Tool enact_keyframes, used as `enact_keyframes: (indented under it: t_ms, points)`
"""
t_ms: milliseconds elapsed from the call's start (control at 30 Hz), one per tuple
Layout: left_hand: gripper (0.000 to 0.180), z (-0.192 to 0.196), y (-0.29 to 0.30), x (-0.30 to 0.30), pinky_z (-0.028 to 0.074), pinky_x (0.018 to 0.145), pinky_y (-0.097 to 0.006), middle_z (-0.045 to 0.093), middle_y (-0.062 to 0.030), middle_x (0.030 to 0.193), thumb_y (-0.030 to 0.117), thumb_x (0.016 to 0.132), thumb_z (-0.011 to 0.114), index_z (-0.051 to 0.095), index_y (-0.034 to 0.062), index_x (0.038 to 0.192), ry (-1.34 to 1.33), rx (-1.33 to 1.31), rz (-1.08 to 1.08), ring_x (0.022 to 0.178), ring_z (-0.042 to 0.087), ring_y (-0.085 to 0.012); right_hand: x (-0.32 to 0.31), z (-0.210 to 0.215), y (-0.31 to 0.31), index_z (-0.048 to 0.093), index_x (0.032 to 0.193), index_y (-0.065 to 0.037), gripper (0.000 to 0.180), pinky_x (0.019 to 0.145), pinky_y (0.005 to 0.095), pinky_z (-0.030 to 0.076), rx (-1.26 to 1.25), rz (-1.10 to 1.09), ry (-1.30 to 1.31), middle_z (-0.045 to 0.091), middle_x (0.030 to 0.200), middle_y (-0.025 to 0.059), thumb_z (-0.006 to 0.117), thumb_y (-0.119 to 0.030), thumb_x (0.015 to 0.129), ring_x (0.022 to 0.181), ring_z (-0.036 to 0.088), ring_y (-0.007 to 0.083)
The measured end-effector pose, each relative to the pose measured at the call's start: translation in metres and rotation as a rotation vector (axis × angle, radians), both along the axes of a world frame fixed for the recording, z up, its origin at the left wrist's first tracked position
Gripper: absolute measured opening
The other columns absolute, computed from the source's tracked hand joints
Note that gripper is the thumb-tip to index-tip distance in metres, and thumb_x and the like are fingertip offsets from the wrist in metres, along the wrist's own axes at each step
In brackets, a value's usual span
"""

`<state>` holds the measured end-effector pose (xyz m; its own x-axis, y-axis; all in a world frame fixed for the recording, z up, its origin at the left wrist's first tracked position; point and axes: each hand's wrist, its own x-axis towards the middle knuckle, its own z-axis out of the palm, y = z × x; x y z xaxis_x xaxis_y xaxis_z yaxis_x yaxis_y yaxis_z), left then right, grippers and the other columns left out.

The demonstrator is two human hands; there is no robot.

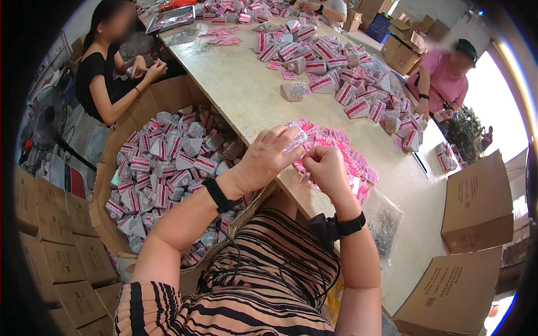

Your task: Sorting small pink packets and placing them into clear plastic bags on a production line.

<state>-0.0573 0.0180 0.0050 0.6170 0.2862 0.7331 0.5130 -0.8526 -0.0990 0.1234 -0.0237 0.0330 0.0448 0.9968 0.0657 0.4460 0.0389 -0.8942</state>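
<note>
My left hand (266, 158) grips a small clear plastic bag (295, 140) of tiny pieces, held just above the near edge of the long wooden table (246, 95). My right hand (325, 168) is closed right beside it, pinching the bag's lower end. Under both hands lies a loose pile of pink paper header cards (350, 162). A black band circles each wrist.
A big cardboard box (140, 109) full of finished pink-topped packets stands at my left. More packets (342, 73) cover the table's far half. One person sits at far left (103, 73), another in pink at right (443, 78). Cardboard cartons (476, 196) stand at right, and a clear bag (384, 224) lies nearby.
</note>
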Motion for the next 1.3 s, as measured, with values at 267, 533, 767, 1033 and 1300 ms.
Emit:
enact_keyframes:
  t_ms: [267,533,767,1033,1300]
  points:
    - [0.032,0.002,0.0,-0.001,0.042,0.092,-0.038,0.048,-0.0125,0.127,0.015,0.081,0.056,0.061,0.0127,0.112,0.028,0.002,-0.024,0.119,0.043,-0.0288,0.004,0.002,0.002,0.062,0.069,0.007,0.013,0.047,0.0306,0.046,0.041,0.049,-0.146,0.057,0.054,0.0113,0.064,-0.006,0.073,0.047,0.058,0.0157]
    - [0.032,-0.001,0.002,0.0,0.042,0.095,-0.04,0.05,-0.0125,0.124,0.009,0.078,0.06,0.063,0.0132,0.109,-0.045,-0.113,-0.078,0.117,0.046,-0.0315,0.004,0.005,0.0,0.062,0.069,0.007,0.014,0.047,0.0304,0.047,-0.035,0.068,-0.086,0.057,0.055,0.0092,0.064,-0.006,0.074,0.048,0.058,0.0151]
    - [0.045,-0.031,0.016,-0.006,0.038,0.1,-0.044,0.047,-0.0141,0.126,0.007,0.074,0.064,0.058,0.0124,0.117,-0.161,-0.463,-0.049,0.119,0.044,-0.0338,0.007,-0.01,-0.001,0.061,0.069,0.006,0.013,0.045,0.0271,0.046,-0.11,0.045,0.007,0.058,0.055,0.0068,0.063,-0.005,0.076,0.047,0.056,0.0118]
    - [0.041,0.012,-0.007,-0.002,0.032,0.105,-0.047,0.048,-0.0134,0.125,0.015,0.075,0.07,0.06,0.0099,0.114,-0.05,-0.216,-0.1,0.122,0.042,-0.0316,0.006,-0.011,-0.006,0.062,0.07,0.004,0.014,0.041,0.0236,0.043,-0.165,0.052,0.163,0.057,0.055,0.0039,0.063,-0.006,0.08,0.045,0.055,0.0091]
    - [0.014,0.009,-0.012,-0.006,0.039,0.095,-0.044,0.06,-0.0051,0.094,0.011,0.078,0.065,0.063,0.0044,0.09,0.158,-0.101,-0.152,0.099,0.054,-0.0254,0.003,-0.012,-0.016,0.064,0.073,0.003,0.013,0.042,0.0223,0.044,-0.194,0.103,0.22,0.057,0.056,0.0028,0.062,-0.006,0.082,0.046,0.056,0.0084]
